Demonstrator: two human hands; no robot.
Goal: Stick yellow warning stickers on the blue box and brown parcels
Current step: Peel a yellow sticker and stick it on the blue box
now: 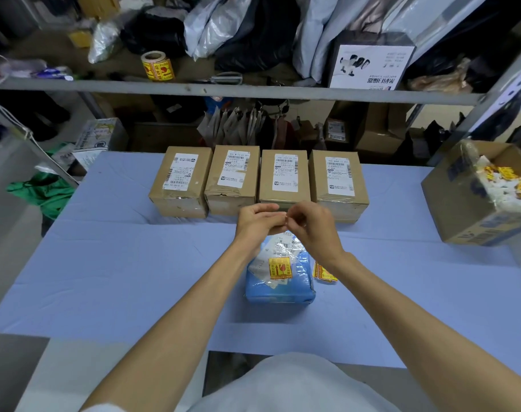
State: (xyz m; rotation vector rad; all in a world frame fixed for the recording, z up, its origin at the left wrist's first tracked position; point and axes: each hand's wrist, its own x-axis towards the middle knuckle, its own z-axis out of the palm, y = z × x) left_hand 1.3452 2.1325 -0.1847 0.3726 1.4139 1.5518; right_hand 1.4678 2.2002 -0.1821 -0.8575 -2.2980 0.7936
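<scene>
The blue box [280, 288] lies on the table in front of me with a yellow warning sticker [280, 267] on its taped top. Several brown parcels [234, 179] with white shipping labels stand in a row behind it; no yellow sticker shows on them. My left hand [257, 218] and my right hand [312, 226] meet just above the far end of the blue box. Their fingertips pinch a small pale scrap [286, 217] too small to identify. A strip of yellow stickers [323, 273] lies on the table right of the blue box, partly under my right wrist.
An open carton [473, 209] holding crumpled sticker backing stands at the table's right edge. A roll of yellow stickers [157, 66] and scissors [226, 78] sit on the shelf above. A light blue cloth [119, 263] covers the table.
</scene>
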